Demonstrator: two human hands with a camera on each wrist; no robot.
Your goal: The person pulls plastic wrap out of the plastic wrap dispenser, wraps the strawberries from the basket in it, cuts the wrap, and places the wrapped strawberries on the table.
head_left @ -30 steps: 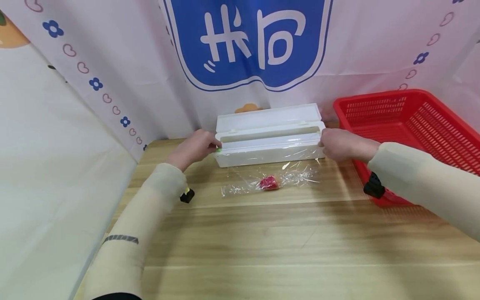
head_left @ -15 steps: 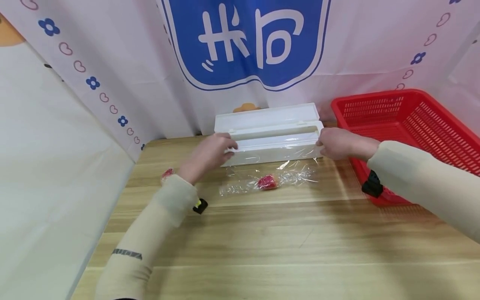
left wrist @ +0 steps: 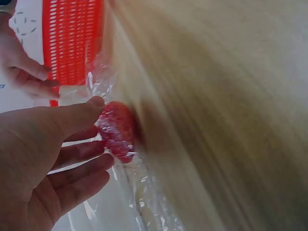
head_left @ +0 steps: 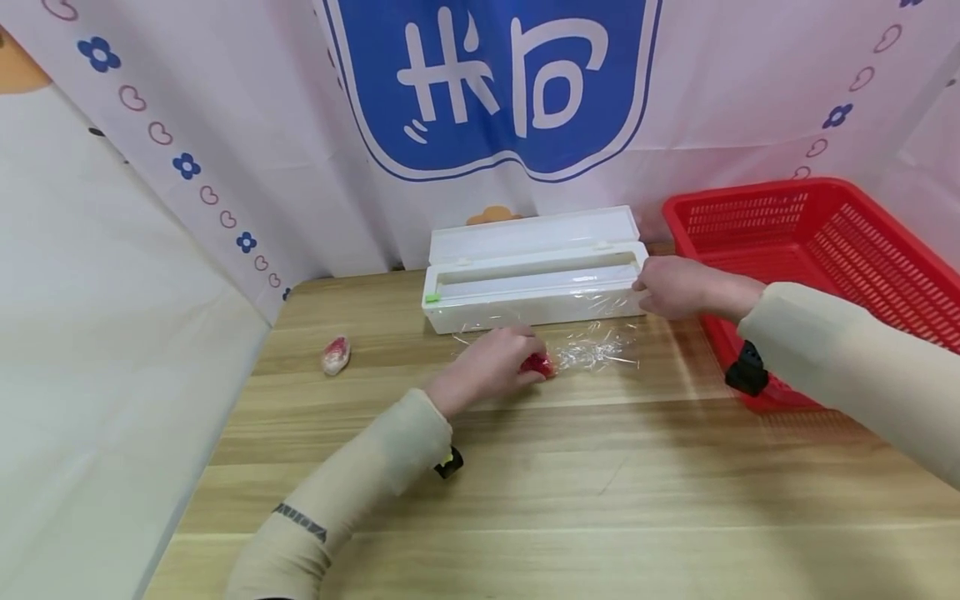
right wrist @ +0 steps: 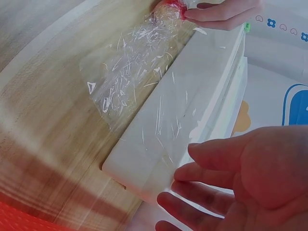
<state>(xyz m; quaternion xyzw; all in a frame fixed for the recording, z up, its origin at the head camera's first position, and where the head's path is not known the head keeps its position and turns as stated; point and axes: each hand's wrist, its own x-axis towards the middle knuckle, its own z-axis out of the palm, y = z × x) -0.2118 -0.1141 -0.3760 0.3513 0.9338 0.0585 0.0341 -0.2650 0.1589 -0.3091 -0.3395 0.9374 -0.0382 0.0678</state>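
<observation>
A small red piece with an orange edge (left wrist: 118,130) lies under crumpled cling film (head_left: 596,353) on the table. My left hand (head_left: 491,367) reaches over it, fingers extended and the thumb and fingertips at its side; I see no firm grip. Behind it stands a long white cling film box (head_left: 536,308), its lid raised and a green slider (head_left: 432,297) at its left end. Film runs from the box's front down to the table. My right hand (right wrist: 240,183) holds the box's right end between thumb and fingers, close to the film's edge.
A red perforated basket (head_left: 817,225) stands at the right, close to my right forearm. On the left of the table (head_left: 562,500) lies a small red-and-white wrapped piece (head_left: 336,356). A printed cloth (head_left: 495,187) hangs right behind the box.
My left hand has left the box's green-slider end and moved right and toward me to the red piece, uncovering the wrapped piece at left. My right hand stays at the box's end.
</observation>
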